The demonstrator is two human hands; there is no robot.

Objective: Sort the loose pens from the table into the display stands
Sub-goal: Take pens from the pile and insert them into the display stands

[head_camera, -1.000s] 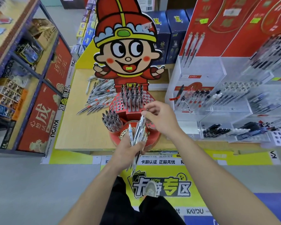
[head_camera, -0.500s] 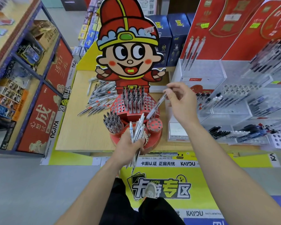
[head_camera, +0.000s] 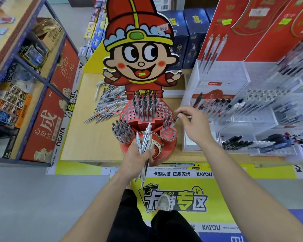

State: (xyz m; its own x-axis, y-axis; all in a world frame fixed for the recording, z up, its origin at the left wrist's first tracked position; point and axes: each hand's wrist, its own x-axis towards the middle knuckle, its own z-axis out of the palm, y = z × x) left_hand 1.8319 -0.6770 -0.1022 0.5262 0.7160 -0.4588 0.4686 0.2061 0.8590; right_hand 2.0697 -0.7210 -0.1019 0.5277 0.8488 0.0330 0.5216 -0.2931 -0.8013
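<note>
Pen [head_camera: 174,121] now lower, tip at rt cup [head_camera: 170,137]

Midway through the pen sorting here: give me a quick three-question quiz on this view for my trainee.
1. True or false: the left hand grips a bundle of pens.
2. Multiple choice: the single pen pinched by the right hand points down toward which spot? A. the small round tier at the right of the red stand; B. the clear rack; C. the floor.
3. Fill in: the loose pens lie on the table on the person's ___ of the red stand.
Key: 1 true; 2 A; 3 left.
</note>
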